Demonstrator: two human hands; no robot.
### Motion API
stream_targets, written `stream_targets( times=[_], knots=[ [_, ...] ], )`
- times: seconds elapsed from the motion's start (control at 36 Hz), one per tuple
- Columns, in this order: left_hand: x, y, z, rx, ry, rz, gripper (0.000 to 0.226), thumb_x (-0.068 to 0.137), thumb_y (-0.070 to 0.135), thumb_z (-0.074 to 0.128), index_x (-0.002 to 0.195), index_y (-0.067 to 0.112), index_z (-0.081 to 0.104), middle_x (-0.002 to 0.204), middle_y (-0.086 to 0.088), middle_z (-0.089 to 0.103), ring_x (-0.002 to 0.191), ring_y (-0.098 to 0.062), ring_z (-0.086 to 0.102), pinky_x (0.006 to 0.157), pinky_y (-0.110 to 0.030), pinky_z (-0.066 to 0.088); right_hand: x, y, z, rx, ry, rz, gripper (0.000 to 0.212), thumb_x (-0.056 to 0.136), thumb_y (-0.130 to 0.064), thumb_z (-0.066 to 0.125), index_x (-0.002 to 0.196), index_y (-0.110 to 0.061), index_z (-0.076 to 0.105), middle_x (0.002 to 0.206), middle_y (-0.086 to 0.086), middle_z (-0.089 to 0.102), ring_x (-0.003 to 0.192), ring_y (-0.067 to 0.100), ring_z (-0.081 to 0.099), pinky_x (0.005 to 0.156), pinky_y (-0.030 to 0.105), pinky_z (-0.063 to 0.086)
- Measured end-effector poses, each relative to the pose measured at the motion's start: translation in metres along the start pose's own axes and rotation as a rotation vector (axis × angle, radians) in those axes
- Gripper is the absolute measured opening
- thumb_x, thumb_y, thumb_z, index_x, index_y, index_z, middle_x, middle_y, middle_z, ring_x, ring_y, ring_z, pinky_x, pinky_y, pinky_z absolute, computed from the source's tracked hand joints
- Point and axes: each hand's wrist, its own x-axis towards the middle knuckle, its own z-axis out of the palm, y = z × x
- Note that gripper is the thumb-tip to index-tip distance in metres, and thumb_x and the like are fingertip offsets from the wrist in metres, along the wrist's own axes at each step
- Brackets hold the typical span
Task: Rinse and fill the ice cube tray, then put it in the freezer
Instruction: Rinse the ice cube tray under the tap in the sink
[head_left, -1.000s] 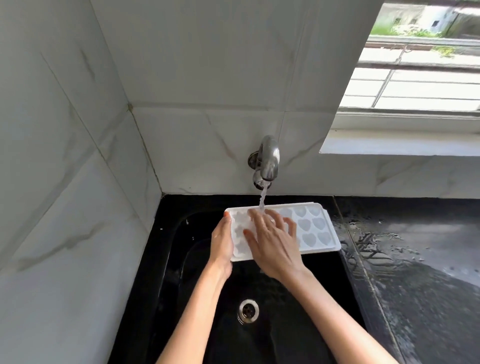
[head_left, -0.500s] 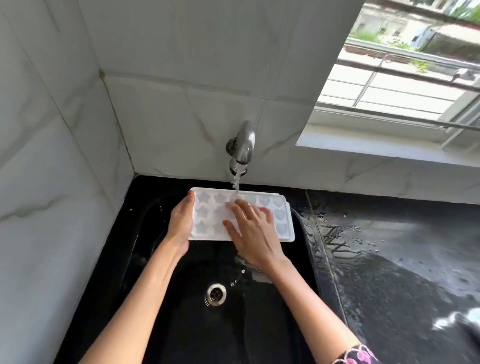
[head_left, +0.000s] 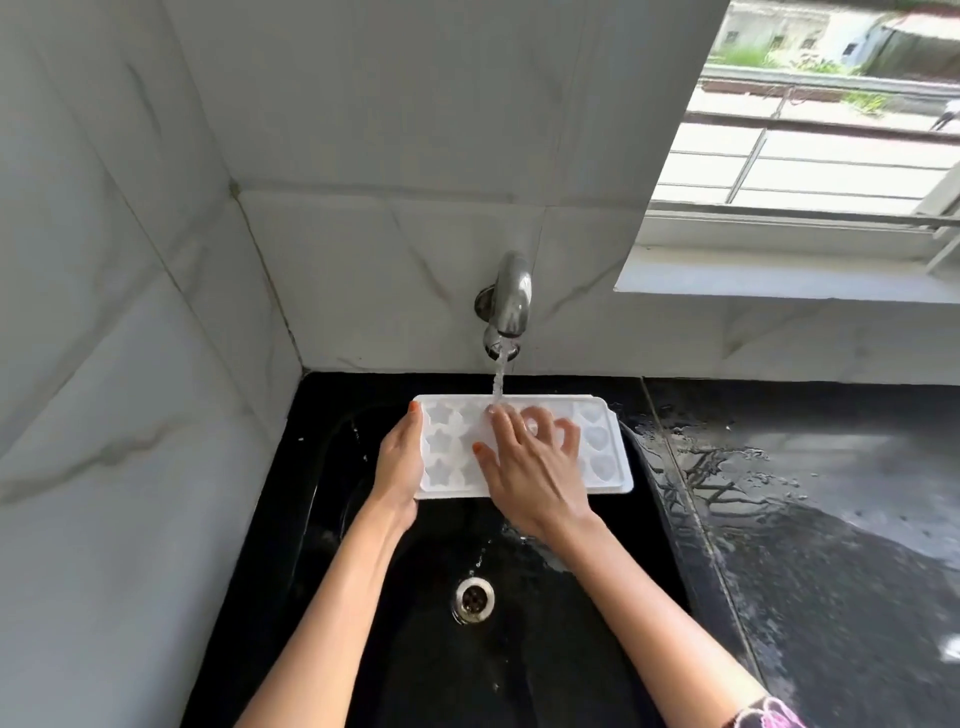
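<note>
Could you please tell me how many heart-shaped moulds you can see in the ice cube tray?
3, stacked in the rightmost column of the ice cube tray: far, middle, near. The right hand lies over the middle columns, so more may be hidden.

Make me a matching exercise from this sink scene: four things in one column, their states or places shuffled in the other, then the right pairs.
Things:
1. left hand
2. right hand
3. tap
4. drain

States or places:
A. running water onto the tray
B. at the bottom of the black sink
C. grips the left end of the ice cube tray
D. spread flat on top of the tray

Pairs: 1-C, 2-D, 3-A, 4-B
</note>
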Motion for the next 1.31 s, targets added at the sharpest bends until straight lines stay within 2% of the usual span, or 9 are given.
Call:
stream_targets(
  times=[0.11, 0.22, 0.42, 0.53, 0.69, 0.89, 1.03, 1.22, 1.31],
  knots=[
    [0.007, 0.005, -0.008, 0.008, 0.031, 0.018, 0.057, 0.098, 0.056, 0.046, 0.135, 0.014, 0.059, 0.137, -0.011, 0.062, 0.130, -0.031, 0.056, 0.110, -0.055, 0.042, -0.006, 0.005, 0.001, 0.112, -0.066, -0.098, 0.055, 0.105, -0.047, 0.029, 0.154, -0.023, 0.030, 0.159, -0.003, 0.032, 0.150, 0.023, 0.014, 0.120, 0.045, 0.005],
    [0.012, 0.008, -0.026, 0.018, 0.032, 0.014, 0.067, 0.094, 0.062, 0.047, 0.144, 0.017, 0.052, 0.148, -0.008, 0.053, 0.139, -0.028, 0.047, 0.117, -0.054, 0.034, -0.009, 0.018, -0.005, 0.072, 0.075, -0.035, 0.048, 0.104, -0.046, 0.036, 0.142, -0.020, 0.049, 0.149, -0.003, 0.046, 0.139, 0.021, 0.040, 0.114, 0.045, 0.023],
    [0.005, 0.006, -0.023, 0.021, -0.022, 0.030, 0.082, 0.075, 0.072, 0.054, 0.136, 0.017, 0.058, 0.139, -0.010, 0.061, 0.132, -0.030, 0.054, 0.112, -0.055, 0.041, -0.002, 0.000, 0.007, 0.035, -0.012, 0.216, 0.062, 0.099, -0.064, 0.021, 0.143, -0.024, 0.041, 0.148, -0.008, 0.032, 0.137, 0.023, 0.024, 0.104, 0.048, 0.021],
    [0.007, 0.005, -0.029, 0.044, -0.013, 0.053, 0.087, 0.077, 0.073, 0.052, 0.143, 0.017, 0.052, 0.149, -0.009, 0.052, 0.140, -0.028, 0.046, 0.116, -0.055, 0.034, -0.005, 0.007, 0.011, 0.147, -0.053, 0.133, 0.064, 0.097, -0.066, 0.030, 0.145, -0.026, 0.042, 0.152, -0.012, 0.034, 0.142, 0.021, 0.017, 0.108, 0.047, 0.019],
    [0.007, -0.006, -0.032, 0.067, -0.011, 0.025, 0.062, 0.095, 0.060, 0.047, 0.139, 0.016, 0.057, 0.144, -0.007, 0.058, 0.136, -0.027, 0.050, 0.115, -0.053, 0.037, -0.002, 0.024, -0.004, -0.184, -0.002, -0.063, 0.052, 0.101, -0.055, 0.030, 0.128, -0.022, 0.059, 0.128, -0.009, 0.062, 0.128, 0.019, 0.047, 0.110, 0.056, 0.019],
    [0.010, -0.002, -0.044, 0.062, 0.015, 0.033, 0.078, 0.082, 0.069, 0.052, 0.140, 0.018, 0.055, 0.146, -0.005, 0.056, 0.138, -0.026, 0.048, 0.117, -0.053, 0.035, -0.009, 0.022, 0.009, 0.249, -0.001, 0.020, 0.040, 0.098, -0.042, 0.052, 0.134, -0.026, 0.054, 0.142, -0.012, 0.053, 0.138, 0.015, 0.037, 0.108, 0.040, 0.020],
    [0.010, -0.008, -0.050, 0.060, 0.003, -0.002, 0.075, 0.088, 0.067, 0.050, 0.144, 0.017, 0.051, 0.149, -0.006, 0.052, 0.141, -0.028, 0.045, 0.117, -0.054, 0.033, -0.016, 0.015, 0.010, 0.003, 0.192, -0.011, 0.027, 0.098, -0.038, 0.054, 0.116, -0.021, 0.065, 0.120, -0.008, 0.065, 0.111, 0.020, 0.060, 0.099, 0.049, 0.034],
    [0.012, -0.009, -0.052, 0.043, -0.007, -0.027, 0.081, 0.082, 0.070, 0.050, 0.143, 0.017, 0.053, 0.147, -0.007, 0.055, 0.139, -0.028, 0.047, 0.116, -0.054, 0.035, -0.013, -0.003, 0.013, -0.029, 0.227, 0.271, 0.044, 0.098, -0.050, 0.046, 0.120, -0.015, 0.061, 0.118, -0.002, 0.063, 0.114, 0.025, 0.052, 0.089, 0.046, 0.030],
    [0.013, -0.009, -0.058, 0.061, -0.015, -0.020, 0.061, 0.094, 0.064, 0.046, 0.134, 0.020, 0.061, 0.135, -0.005, 0.064, 0.129, -0.026, 0.058, 0.111, -0.053, 0.042, -0.009, -0.003, 0.016, -0.019, 0.109, 0.239, 0.055, 0.100, -0.057, 0.032, 0.132, -0.018, 0.053, 0.131, -0.006, 0.057, 0.130, 0.022, 0.037, 0.097, 0.046, 0.024]
  ],
)
